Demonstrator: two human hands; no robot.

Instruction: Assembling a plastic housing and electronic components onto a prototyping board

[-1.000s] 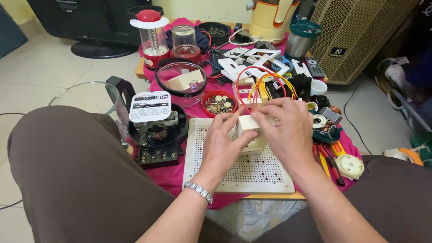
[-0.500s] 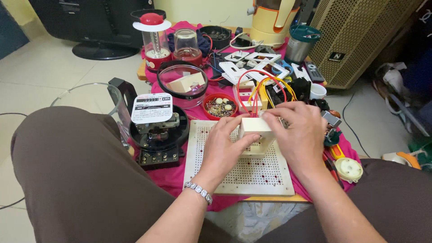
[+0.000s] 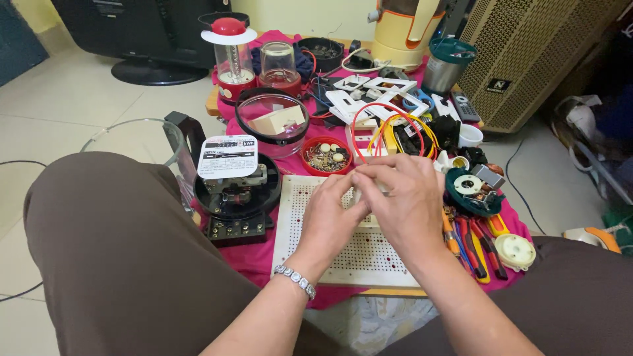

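My left hand (image 3: pixel 328 221) and my right hand (image 3: pixel 403 201) meet over a white perforated board (image 3: pixel 310 254) on a low table with a pink cloth. Both hands close together around a small cream-white plastic part (image 3: pixel 361 198), which is almost wholly hidden by my fingers. A silver bracelet circles my left wrist. Red and yellow wires (image 3: pixel 389 128) loop just beyond my fingers.
A black electricity meter (image 3: pixel 236 191) sits left of the board. A red dish of small screws (image 3: pixel 325 156), a clear bowl (image 3: pixel 271 122), white switch frames (image 3: pixel 359 95) and jars lie behind. Pliers and screwdrivers (image 3: pixel 471 237) lie to the right. My knees flank the table.
The white part, earlier visible between my fingers, is now covered as both hands close over it. My hands have lowered slightly toward the board.
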